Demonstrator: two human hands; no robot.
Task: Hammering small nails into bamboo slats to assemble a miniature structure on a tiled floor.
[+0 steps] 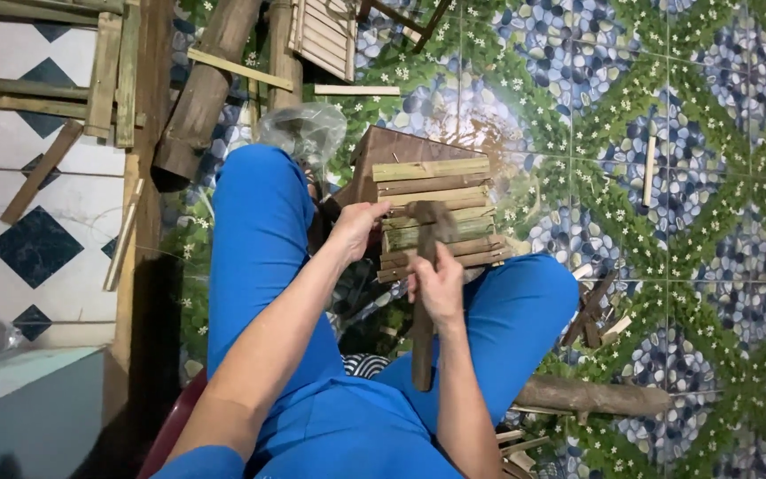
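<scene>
Right hand (439,288) gripping hammer (427,266) (head on slats), left hand (358,226) pinching bamboo slat panel (436,217) edge

A home craft workshop set up on a tiled floor (667,106) is showing here: bamboo poles (201,89) are lying at the upper left of the frame, cut slats (649,170) and offcuts (591,315) are littering the right side, and finished slatted pieces (325,31) are resting along the top.

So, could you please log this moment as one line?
left hand: steadying bamboo slat panel | right hand: gripping hammer, head on slats | panel: between knees
</scene>
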